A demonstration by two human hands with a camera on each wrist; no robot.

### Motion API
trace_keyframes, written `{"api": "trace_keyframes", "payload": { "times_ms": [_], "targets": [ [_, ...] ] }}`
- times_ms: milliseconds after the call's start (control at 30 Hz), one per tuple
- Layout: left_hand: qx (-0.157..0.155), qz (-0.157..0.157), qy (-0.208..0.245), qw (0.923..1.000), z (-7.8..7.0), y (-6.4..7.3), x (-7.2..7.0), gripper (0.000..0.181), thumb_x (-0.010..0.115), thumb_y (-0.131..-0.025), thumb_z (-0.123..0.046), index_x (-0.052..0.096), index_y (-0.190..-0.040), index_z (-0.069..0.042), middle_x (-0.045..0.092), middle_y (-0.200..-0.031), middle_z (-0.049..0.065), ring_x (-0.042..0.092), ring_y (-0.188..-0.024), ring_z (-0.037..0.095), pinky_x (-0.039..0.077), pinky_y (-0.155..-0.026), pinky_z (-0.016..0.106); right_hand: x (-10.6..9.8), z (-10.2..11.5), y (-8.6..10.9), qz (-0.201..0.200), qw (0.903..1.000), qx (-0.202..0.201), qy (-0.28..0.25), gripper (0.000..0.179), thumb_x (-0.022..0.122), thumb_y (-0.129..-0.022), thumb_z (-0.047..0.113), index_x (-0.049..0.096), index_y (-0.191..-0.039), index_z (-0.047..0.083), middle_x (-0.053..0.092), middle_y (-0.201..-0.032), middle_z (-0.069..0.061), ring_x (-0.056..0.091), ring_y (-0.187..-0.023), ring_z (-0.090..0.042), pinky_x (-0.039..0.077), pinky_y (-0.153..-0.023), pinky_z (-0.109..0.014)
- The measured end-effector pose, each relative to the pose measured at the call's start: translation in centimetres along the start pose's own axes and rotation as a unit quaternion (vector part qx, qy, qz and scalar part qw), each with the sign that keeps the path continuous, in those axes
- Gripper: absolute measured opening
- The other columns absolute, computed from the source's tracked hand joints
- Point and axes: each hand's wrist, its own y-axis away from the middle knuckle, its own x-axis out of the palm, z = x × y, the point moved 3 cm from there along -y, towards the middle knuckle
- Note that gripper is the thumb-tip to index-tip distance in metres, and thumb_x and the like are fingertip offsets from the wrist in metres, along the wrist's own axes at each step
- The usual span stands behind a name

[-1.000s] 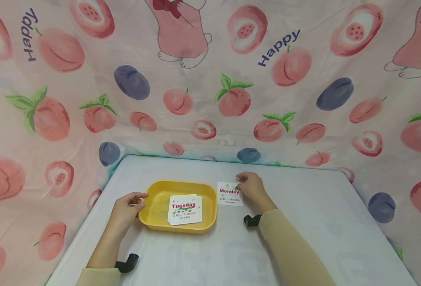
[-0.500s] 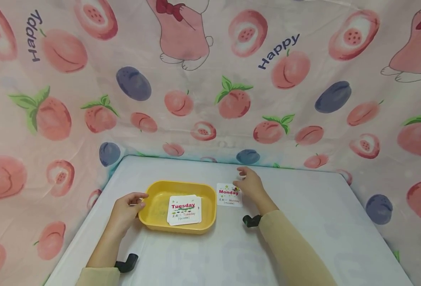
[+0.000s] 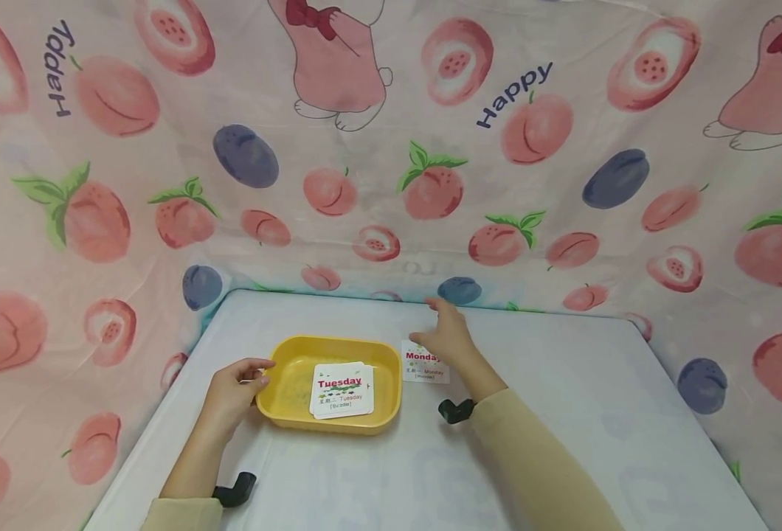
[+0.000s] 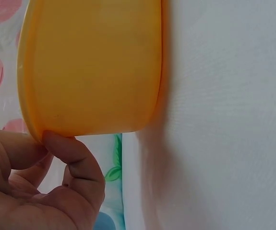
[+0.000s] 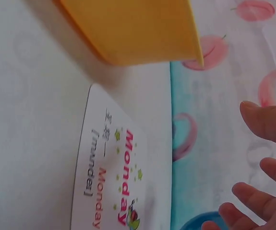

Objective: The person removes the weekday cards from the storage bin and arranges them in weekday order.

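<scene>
Above Monday card (image 3: 423,370), fingers (image 5: 268,122) seemingly wider-spread.

White table (image 3: 364,479) with a yellow tray (image 3: 291,380) and, just beside it, a flat-lying "Monday" card (image 3: 423,371).

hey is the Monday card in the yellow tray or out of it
Out: the Monday card lies flat on the white table, beside the yellow tray; the right wrist view shows a gap between them.
</scene>
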Motion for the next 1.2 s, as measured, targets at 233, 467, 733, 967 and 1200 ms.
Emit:
{"api": "trace_keyframes", "payload": {
  "times_ms": [233,467,733,967,1200],
  "targets": [
    [0.009,0.001,0.003,1.0000,0.0,0.0,0.0,0.030,0.065,-0.105,-0.005,0.071,-0.135,-0.001,0.056,-0.112,0.014,0.058,-0.096,0.026,0.059,-0.070,0.020,0.9,2.0,0.9,0.003,0.9984,-0.033,0.046,0.088,0.091,-0.087,0.023,0.044,-0.161,0.020,0.045,-0.166,-0.008,0.038,-0.153,-0.038,0.040,-0.124,-0.063],
    [0.008,0.002,0.003,1.0000,0.1,0.0,0.0,0.031,0.065,-0.105,-0.005,0.071,-0.135,-0.002,0.057,-0.112,0.014,0.058,-0.097,0.026,0.059,-0.071,0.020,1.8,3.2,1.6,0.015,0.9948,-0.056,0.084,0.096,0.095,-0.083,0.028,0.041,-0.162,0.023,0.042,-0.168,-0.008,0.037,-0.154,-0.038,0.033,-0.125,-0.069],
    [0.007,0.000,-0.002,1.0000,0.1,0.0,0.1,0.031,0.065,-0.105,-0.006,0.071,-0.135,-0.003,0.057,-0.114,0.014,0.058,-0.097,0.026,0.058,-0.071,0.019,2.8,4.2,2.4,0.025,0.9889,-0.086,0.119,0.098,0.097,-0.080,0.029,0.041,-0.161,0.025,0.040,-0.167,-0.010,0.035,-0.153,-0.039,0.033,-0.122,-0.069],
    [0.009,0.000,-0.002,1.0000,0.1,-0.1,0.0,0.031,0.065,-0.105,-0.005,0.071,-0.135,-0.003,0.057,-0.114,0.014,0.058,-0.096,0.025,0.058,-0.070,0.019,3.8,5.1,3.2,0.026,0.9819,-0.123,0.142,0.101,0.099,-0.077,0.035,0.041,-0.159,0.026,0.038,-0.166,-0.011,0.035,-0.153,-0.039,0.035,-0.121,-0.066],
    [0.007,0.001,-0.008,0.9999,0.1,0.1,0.0,0.031,0.065,-0.106,-0.006,0.071,-0.136,-0.003,0.058,-0.115,0.015,0.058,-0.098,0.025,0.058,-0.071,0.018,4.8,6.0,4.0,0.033,0.9743,-0.152,0.163,0.104,0.099,-0.076,0.038,0.039,-0.160,0.029,0.036,-0.167,-0.011,0.034,-0.152,-0.040,0.037,-0.119,-0.064]
  ]
}}
